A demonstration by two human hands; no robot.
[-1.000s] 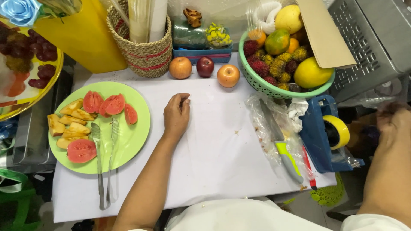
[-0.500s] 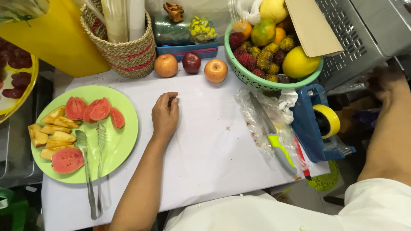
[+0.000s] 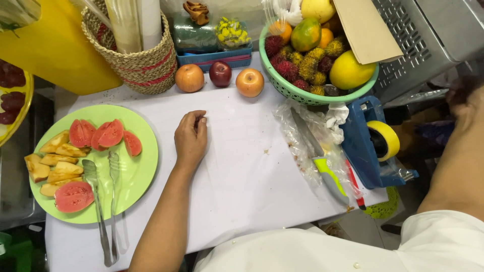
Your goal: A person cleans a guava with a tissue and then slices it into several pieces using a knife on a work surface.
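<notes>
My left hand [image 3: 191, 137] rests loosely curled on the white cutting board [image 3: 242, 171], holding nothing. To its left stands a green plate [image 3: 136, 171] with red guava slices [image 3: 103, 134], yellow fruit pieces [image 3: 53, 163] and metal tongs [image 3: 103, 201] lying across its front. My right hand [image 3: 466, 98] reaches far to the right, beyond the table edge beside a grey metal rack [image 3: 428, 35]; it is dim and blurred, and what it touches is hidden. A knife with a green handle [image 3: 322, 163] lies on clear plastic right of the board.
Two orange apples [image 3: 190, 78] [image 3: 250, 82] and a dark red one [image 3: 220, 73] line the board's far edge. A green basket [image 3: 302, 93] of mixed fruit, a woven basket [image 3: 138, 60], a blue tape dispenser [image 3: 373, 143] and a yellow container [image 3: 55, 50] surround it.
My left hand stays in place on the board. My right arm has stretched further out to the right, toward the metal rack. The view has shifted slightly.
</notes>
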